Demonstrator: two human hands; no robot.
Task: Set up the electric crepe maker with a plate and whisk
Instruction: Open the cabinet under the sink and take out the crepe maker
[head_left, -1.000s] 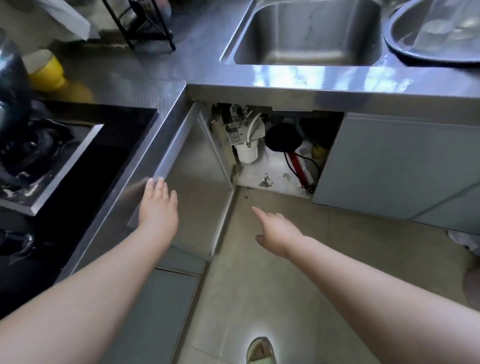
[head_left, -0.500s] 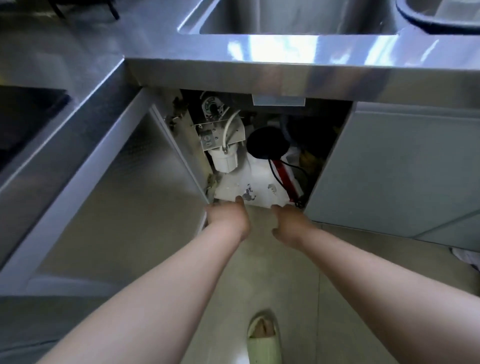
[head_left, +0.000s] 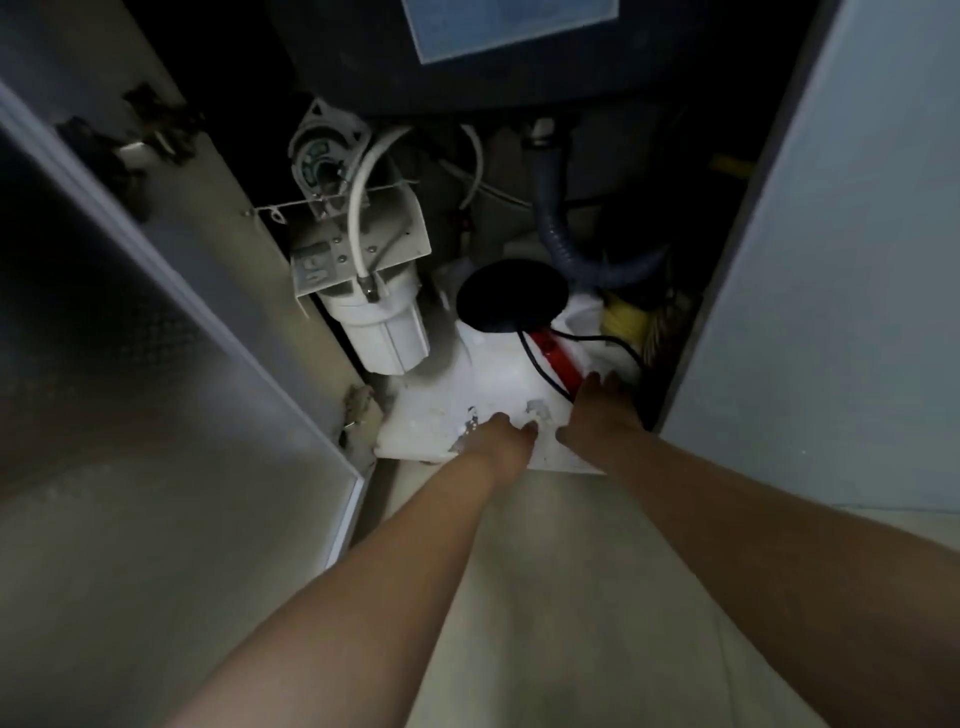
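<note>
The electric crepe maker lies inside the open cabinet under the sink: a round black plate with a red handle and a black cord, resting on a white base. My left hand lies on the front part of that white base with its fingers loosely bent and nothing in it. My right hand is spread at the near end of the red handle, its fingertips touching the handle and cord without closing on them. No separate plate or whisk is visible.
A white water filter on a metal bracket hangs at the cabinet's left. A grey corrugated drain hose curves down behind. The open cabinet door stands on the left, the shut door on the right. Something yellow sits at the back.
The view has dropped down close to the cabinet opening. Both hands have moved forward from the cabinet's threshold onto the white base, and the right now reaches the red handle.
</note>
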